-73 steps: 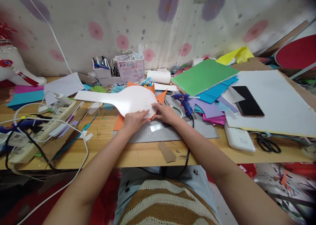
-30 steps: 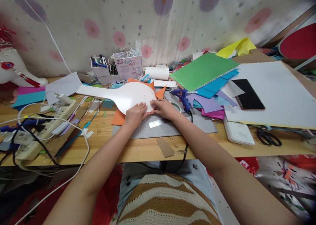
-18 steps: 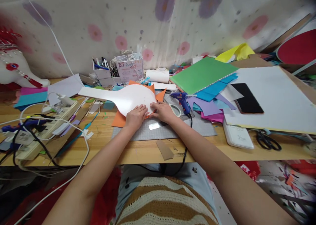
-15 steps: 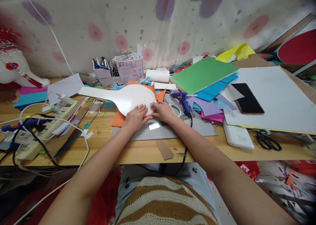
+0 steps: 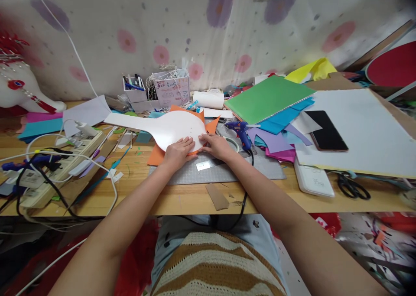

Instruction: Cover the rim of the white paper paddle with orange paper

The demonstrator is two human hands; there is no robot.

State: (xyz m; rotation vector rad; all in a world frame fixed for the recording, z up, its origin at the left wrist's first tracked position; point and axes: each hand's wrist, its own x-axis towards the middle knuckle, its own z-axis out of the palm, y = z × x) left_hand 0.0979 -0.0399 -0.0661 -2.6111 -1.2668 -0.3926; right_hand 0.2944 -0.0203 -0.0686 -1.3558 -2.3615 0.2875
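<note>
A white paddle-shaped board with a long handle lies over orange paper, whose edges stick out around it. My left hand rests on the board's near edge, its fingers stretched flat on the white surface. At the board's right near edge is my right hand, fingertips on top and thumb lower at the rim, closed on that edge. The thumb's exact contact is hard to see. A metal ruler lies just below the hands on the grey cutting mat.
Right of my hands lie a blue glue gun and a tape roll. Farther right are a green sheet, a phone and black scissors. A power strip with tangled cables sits left. Pen boxes stand behind.
My left hand's thumb has drawn slightly back from the right hand along the near edge. The board and my right hand stay almost in place.
</note>
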